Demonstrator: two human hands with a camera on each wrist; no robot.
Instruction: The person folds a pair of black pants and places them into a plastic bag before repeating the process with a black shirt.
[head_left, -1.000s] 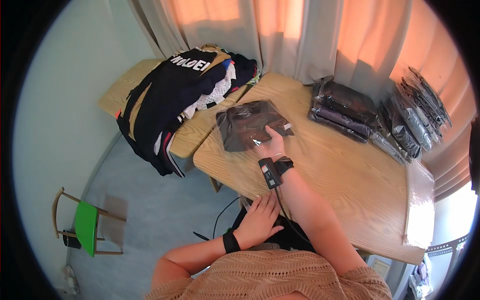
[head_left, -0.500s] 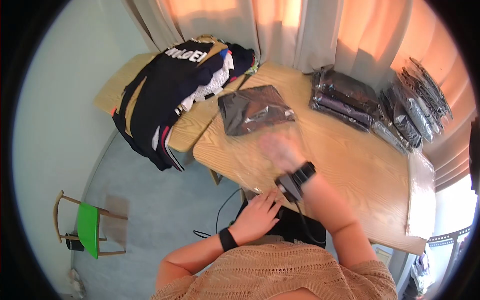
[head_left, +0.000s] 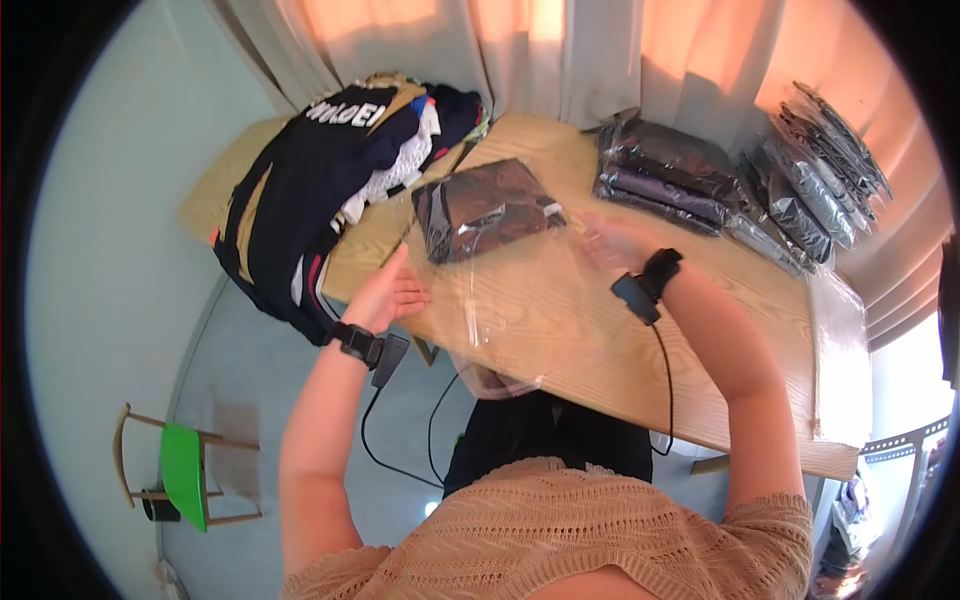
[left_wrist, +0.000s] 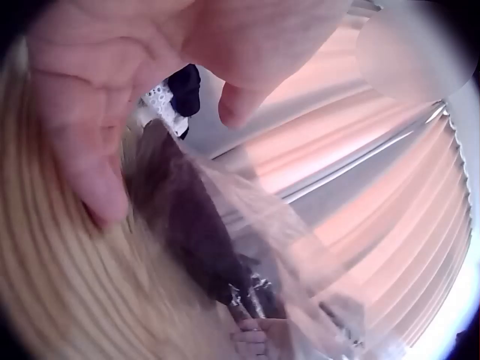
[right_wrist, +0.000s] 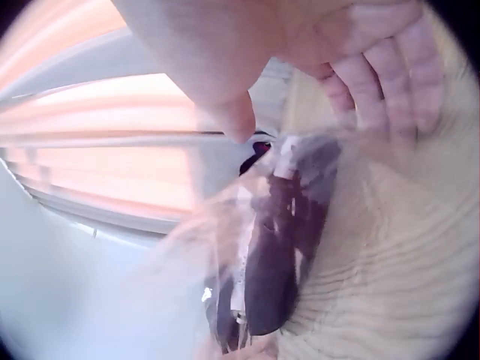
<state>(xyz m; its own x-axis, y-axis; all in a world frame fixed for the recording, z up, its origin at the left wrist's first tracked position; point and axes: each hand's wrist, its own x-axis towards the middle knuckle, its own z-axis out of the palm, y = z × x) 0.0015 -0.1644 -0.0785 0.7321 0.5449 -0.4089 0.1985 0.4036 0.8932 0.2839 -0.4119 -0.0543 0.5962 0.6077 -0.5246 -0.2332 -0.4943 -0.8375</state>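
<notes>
A dark folded garment (head_left: 480,210) lies on the wooden table inside a clear plastic bag (head_left: 490,310). The bag's loose end stretches toward the person and droops over the front edge. My left hand (head_left: 388,295) is beside the bag's left side, fingers extended and thumb apart. On the other side, my right hand (head_left: 618,243) is close to the bag's right edge, slightly blurred. In the right wrist view, that hand's fingers (right_wrist: 390,82) are spread from the thumb near the plastic; neither hand grips anything.
A heap of clothes (head_left: 300,190) covers the left table. Bagged dark garments (head_left: 670,170) are stacked at the back right, with more bagged pieces (head_left: 815,180) beside them. Flat clear bags (head_left: 840,350) lie along the right edge. A green chair (head_left: 183,475) stands on the floor.
My left hand has gone from the front edge, near the lap, up to the bag's left side. My right hand has left the bagged garment and moved to its right.
</notes>
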